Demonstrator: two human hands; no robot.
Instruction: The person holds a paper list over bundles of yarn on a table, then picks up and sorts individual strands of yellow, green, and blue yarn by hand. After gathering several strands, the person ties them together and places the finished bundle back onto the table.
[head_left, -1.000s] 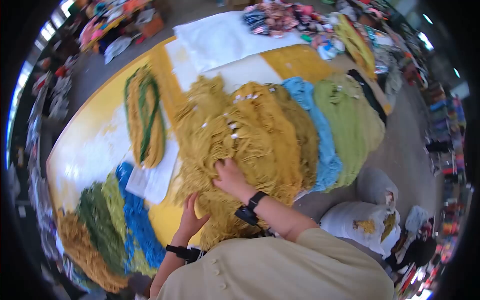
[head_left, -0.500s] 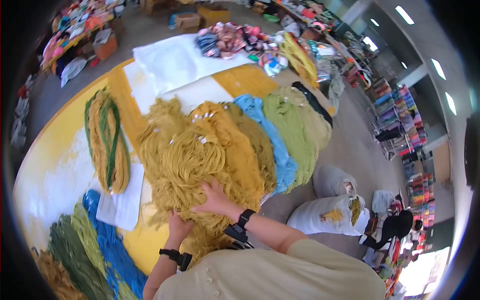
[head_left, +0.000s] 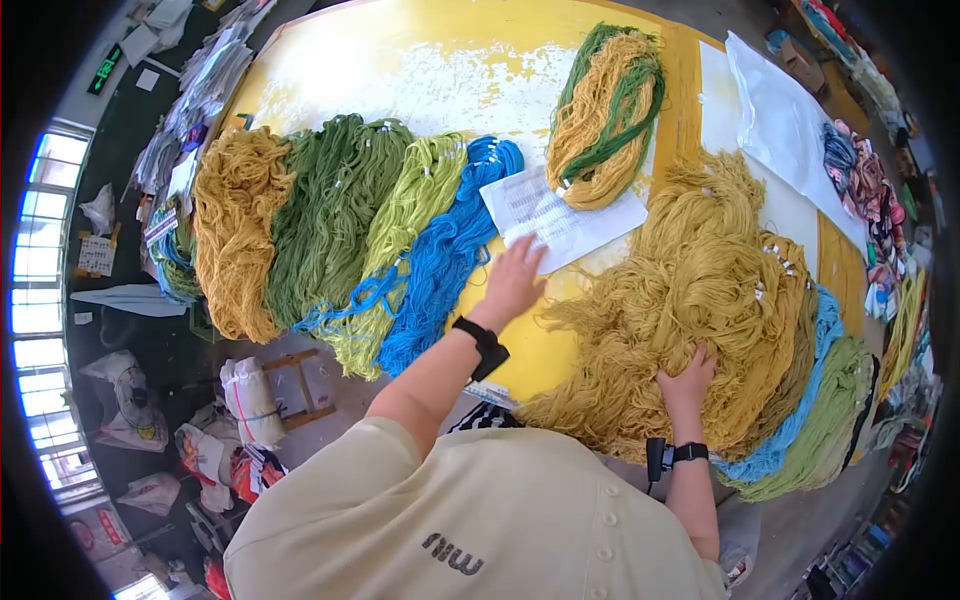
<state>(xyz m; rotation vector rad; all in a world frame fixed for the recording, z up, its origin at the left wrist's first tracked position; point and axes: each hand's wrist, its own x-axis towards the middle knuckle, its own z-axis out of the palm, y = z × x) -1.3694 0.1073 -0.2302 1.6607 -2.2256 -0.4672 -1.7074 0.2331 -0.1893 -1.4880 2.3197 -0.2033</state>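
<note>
My left hand (head_left: 515,280) hovers over the yellow table by the lower edge of a printed paper sheet (head_left: 590,232), its fingers apart and holding nothing. To its left lies a bright blue yarn hank (head_left: 440,270). My right hand (head_left: 688,382) rests on a large, loose heap of mustard-coloured yarn (head_left: 690,260). Its thumb and fingers are spread, with the fingertips partly sunk among the strands. Above the sheet, a hank of tan and green yarn (head_left: 605,120) overlaps the paper.
Lime yarn (head_left: 415,190), dark green yarn (head_left: 340,200) and golden-brown yarn (head_left: 240,220) lie along the left side. Light blue yarn (head_left: 825,330) and pale green yarn (head_left: 825,420) hang at the right edge. White plastic sheeting (head_left: 785,130) covers the table's far right.
The view has swung left. My left hand has left the mustard yarn and moved leftward to the paper sheet. My right hand is still on the mustard heap.
</note>
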